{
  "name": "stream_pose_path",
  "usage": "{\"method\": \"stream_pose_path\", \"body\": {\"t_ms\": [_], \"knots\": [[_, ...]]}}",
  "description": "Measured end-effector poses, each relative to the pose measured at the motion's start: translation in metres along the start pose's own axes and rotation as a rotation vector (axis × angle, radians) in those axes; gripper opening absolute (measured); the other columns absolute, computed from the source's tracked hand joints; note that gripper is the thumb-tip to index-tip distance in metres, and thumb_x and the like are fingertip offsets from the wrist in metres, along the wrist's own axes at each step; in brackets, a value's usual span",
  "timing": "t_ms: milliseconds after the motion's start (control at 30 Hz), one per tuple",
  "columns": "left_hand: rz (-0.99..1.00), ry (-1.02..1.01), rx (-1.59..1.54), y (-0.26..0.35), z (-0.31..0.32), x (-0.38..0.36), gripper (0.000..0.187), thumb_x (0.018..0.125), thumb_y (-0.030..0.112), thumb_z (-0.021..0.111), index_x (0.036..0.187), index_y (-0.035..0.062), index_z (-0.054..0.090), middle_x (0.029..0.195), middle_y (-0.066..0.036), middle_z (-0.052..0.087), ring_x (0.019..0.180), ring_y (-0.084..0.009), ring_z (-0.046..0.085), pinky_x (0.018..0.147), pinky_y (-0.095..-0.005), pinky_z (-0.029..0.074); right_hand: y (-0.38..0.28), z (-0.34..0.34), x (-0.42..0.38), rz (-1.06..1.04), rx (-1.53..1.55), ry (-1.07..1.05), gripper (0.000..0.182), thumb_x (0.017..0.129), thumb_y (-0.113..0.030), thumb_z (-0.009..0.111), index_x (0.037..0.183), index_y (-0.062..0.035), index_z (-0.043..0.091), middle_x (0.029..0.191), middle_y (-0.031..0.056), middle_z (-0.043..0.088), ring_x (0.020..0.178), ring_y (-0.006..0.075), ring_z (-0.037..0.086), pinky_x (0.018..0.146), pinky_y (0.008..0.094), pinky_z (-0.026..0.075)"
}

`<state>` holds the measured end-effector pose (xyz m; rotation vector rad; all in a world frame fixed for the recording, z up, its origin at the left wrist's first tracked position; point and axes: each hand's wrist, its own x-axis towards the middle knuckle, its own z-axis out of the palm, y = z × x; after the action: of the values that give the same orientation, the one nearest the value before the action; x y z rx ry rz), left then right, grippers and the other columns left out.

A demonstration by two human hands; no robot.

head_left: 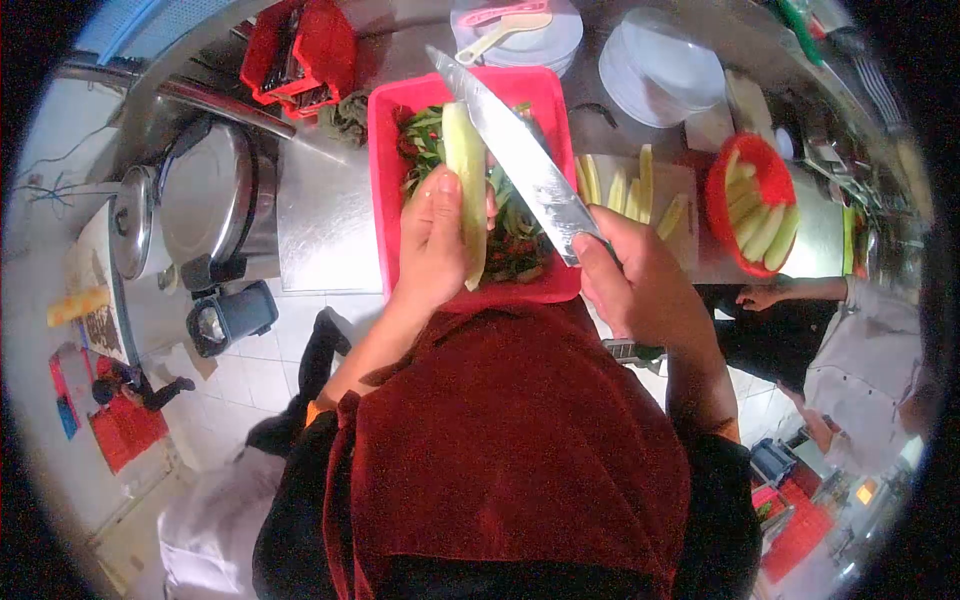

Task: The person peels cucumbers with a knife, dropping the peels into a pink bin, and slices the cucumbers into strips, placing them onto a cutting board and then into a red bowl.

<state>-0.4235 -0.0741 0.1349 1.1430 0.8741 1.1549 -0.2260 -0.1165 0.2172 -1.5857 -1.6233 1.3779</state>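
Observation:
My left hand (435, 240) is closed around a peeled, pale green cucumber (462, 145), held upright over a pink tub (382, 200). Gripped by its handle in my right hand (640, 275) is a large knife (525, 170). Its broad blade slants up and left, and its upper part overlaps the cucumber's top end in this view. Green peelings and leafy scraps (422, 135) lie in the tub below both hands. Right of the tub, long cucumber pieces (640, 185) rest on a cutting board (682, 245).
A red basket (716, 205) of peeled cucumbers stands at the right. White plates (665, 65) are stacked at the back, near a red cutlery holder (335, 55). Large metal pots (205, 190) stand left. A person in a light top (865, 370) is close by on the right.

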Motion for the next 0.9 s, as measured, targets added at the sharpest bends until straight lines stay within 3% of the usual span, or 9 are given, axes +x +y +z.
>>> {"method": "stream_pose_path", "body": {"t_ms": [333, 600, 667, 767, 833, 900], "knots": [[-0.111, 0.17, 0.01, 0.013, 0.003, 0.006, 0.039, 0.104, 0.034, 0.031, 0.093, 0.0048, 0.055, 0.076, -0.003, 0.058, 0.065, -0.0095, 0.053, 0.061, -0.0243, 0.045, 0.008, 0.014, -0.003, -0.063, 0.043, -0.04, 0.015, 0.093, -0.011, 0.049, 0.099, 0.0022, 0.053, 0.074, 0.0237, 0.057, 0.071, 0.0405, 0.06, 0.063, 0.042, 0.045], [-0.166, 0.299, -0.008, 0.019, -0.01, 0.012, 0.037, 0.104, 0.034, 0.035, 0.095, 0.0058, 0.056, 0.076, -0.002, 0.058, 0.063, -0.0092, 0.054, 0.059, -0.0243, 0.045, 0.009, 0.027, -0.003, 0.02, 0.116, -0.119, 0.015, 0.094, -0.01, 0.049, 0.099, 0.0028, 0.052, 0.079, 0.0244, 0.058, 0.077, 0.0411, 0.06, 0.068, 0.0436, 0.045], [-0.165, 0.326, -0.001, 0.019, -0.008, 0.014, 0.036, 0.104, 0.034, 0.035, 0.095, 0.006, 0.057, 0.076, -0.002, 0.058, 0.063, -0.0094, 0.054, 0.058, -0.0242, 0.045, 0.018, 0.032, -0.003, -0.086, -0.01, -0.077, 0.015, 0.094, -0.011, 0.049, 0.099, 0.0024, 0.053, 0.082, 0.0254, 0.058, 0.079, 0.0425, 0.06, 0.068, 0.0442, 0.045], [-0.21, 0.384, -0.081, 0.019, -0.005, 0.019, 0.035, 0.103, 0.032, 0.036, 0.099, 0.0048, 0.058, 0.079, -0.002, 0.058, 0.067, -0.0098, 0.054, 0.062, -0.0251, 0.045, 0.011, 0.036, -0.002, -0.058, -0.041, -0.089, 0.016, 0.093, -0.012, 0.049, 0.1, 0.002, 0.052, 0.083, 0.0265, 0.059, 0.081, 0.0447, 0.059, 0.069, 0.0458, 0.046], [0.022, 0.375, -0.129, 0.013, -0.006, 0.029, 0.039, 0.102, 0.036, 0.036, 0.11, 0.0042, 0.057, 0.08, -0.005, 0.06, 0.07, -0.0131, 0.057, 0.063, -0.0284, 0.046, 0.022, 0.046, -0.001, -0.155, -0.049, -0.039, 0.016, 0.093, -0.012, 0.049, 0.1, 0.0019, 0.052, 0.083, 0.027, 0.059, 0.081, 0.0453, 0.059, 0.069, 0.047, 0.046], [0.019, 0.382, -0.132, 0.013, -0.006, 0.033, 0.04, 0.103, 0.035, 0.035, 0.114, 0.0038, 0.057, 0.085, -0.005, 0.06, 0.075, -0.0134, 0.057, 0.067, -0.0287, 0.046, 0.025, 0.048, -0.001, -0.249, -0.06, 0.013, 0.015, 0.093, -0.012, 0.049, 0.1, 0.0017, 0.051, 0.083, 0.0274, 0.059, 0.081, 0.046, 0.059, 0.07, 0.0482, 0.045]]}}
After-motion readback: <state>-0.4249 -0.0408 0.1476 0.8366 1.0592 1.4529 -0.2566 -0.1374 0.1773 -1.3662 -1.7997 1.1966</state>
